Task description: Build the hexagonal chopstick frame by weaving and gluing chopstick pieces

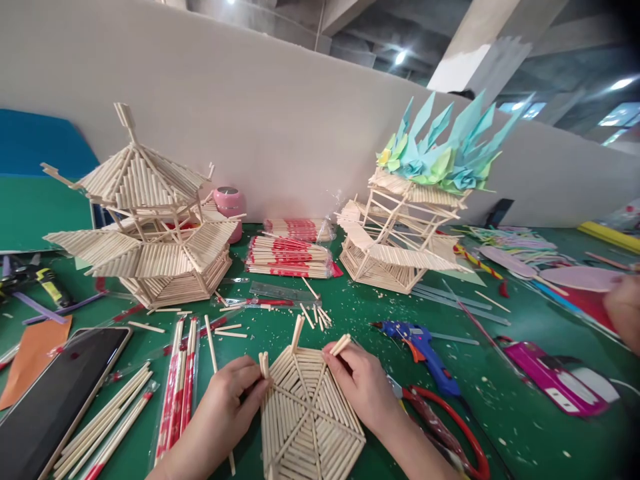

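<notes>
A six-sided panel (325, 437) built from short cut wooden sticks lies in front of me, with spokes meeting at its middle. My left hand (227, 403) is closed at its left corner, thumb and fingers pinching near a short upright stick piece. At the upper right corner my right hand (363, 383) pinches the panel beside another slanted stick end. A third stick piece (297, 331) rises from the far corner, between the hands. Beside my right hand are a blue hot glue gun (425, 350) and red-handled scissors (463, 427).
Two stick pavilions stand behind: one roofed (155, 267), one topped with blue-green folded paper (440, 160). Wrapped chopsticks (287, 257) lie between them. A phone (65, 393) and loose chopsticks (107, 420) are at left, a magenta-and-white device (555, 377) at right. Another person's hand (625, 307) shows at the right edge.
</notes>
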Tool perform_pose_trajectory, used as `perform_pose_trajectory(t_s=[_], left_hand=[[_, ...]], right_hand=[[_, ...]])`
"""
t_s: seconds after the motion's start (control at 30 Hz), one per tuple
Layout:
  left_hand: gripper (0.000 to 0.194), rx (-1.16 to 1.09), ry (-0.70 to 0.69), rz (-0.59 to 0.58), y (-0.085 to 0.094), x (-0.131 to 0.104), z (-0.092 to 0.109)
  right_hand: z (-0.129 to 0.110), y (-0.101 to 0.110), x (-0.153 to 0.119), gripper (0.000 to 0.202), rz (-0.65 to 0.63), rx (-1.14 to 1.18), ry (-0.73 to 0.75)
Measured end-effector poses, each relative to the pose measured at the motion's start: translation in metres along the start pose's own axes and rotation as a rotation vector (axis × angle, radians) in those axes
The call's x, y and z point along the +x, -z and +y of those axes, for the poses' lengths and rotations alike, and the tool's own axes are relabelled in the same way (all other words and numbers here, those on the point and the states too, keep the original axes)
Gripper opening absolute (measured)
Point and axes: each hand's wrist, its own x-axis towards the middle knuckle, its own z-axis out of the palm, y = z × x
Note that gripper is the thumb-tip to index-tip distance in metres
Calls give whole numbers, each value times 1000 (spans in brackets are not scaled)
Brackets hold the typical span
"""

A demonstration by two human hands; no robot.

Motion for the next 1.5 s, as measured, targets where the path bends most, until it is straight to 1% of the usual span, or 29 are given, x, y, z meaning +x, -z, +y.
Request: perform_pose_trajectory(t_s=[0.5, 1.03, 1.5], left_hand=[[28, 5, 16, -58, -2, -2, -4], [26, 5, -4, -25, -2, -1, -4], [27, 17, -1, -35, -1, -1, -2]], right_hand=[[1, -5, 2, 20, -13, -22, -1], [1, -6, 0, 20, 3, -25, 10], [0, -6, 1, 19, 17, -15, 12]])
